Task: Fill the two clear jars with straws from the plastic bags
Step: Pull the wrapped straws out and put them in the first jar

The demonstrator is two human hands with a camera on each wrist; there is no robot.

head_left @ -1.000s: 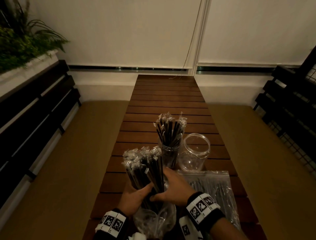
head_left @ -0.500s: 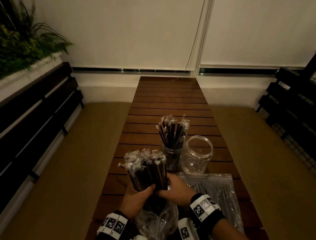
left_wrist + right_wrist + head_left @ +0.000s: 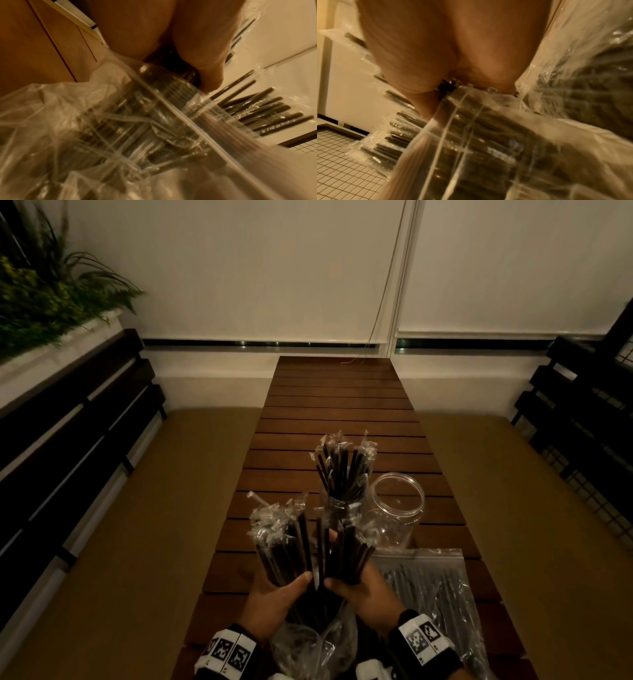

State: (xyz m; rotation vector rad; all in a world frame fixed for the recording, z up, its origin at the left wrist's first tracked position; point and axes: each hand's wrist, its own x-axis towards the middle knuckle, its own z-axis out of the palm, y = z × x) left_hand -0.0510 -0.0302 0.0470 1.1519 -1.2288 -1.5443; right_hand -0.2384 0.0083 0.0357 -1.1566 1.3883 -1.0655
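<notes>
My left hand (image 3: pixel 274 594) grips one bunch of wrapped black straws (image 3: pixel 284 546) and my right hand (image 3: pixel 363 587) grips a second bunch (image 3: pixel 349 553) beside it. Both bunches stand upright, their lower ends still inside a crumpled clear plastic bag (image 3: pixel 315 645) at the table's near edge. The wrist views show the same bag (image 3: pixel 85 128) and straws (image 3: pixel 488 135) blurred under my fingers. Behind, a clear jar (image 3: pixel 340 505) holds upright straws. To its right stands an empty clear jar (image 3: pixel 397 508). A second bag (image 3: pixel 431 587) of straws lies flat at my right.
The slatted wooden table (image 3: pixel 339 405) runs away from me to the wall. Tan cushioned seats lie on both sides. Dark slatted backrests stand at left (image 3: pixel 68 419) and right (image 3: pixel 582 412), and a plant (image 3: pixel 44 292) sits at top left.
The single bunch held by both hands has split into two, one in each hand, and they have risen a little out of the bag.
</notes>
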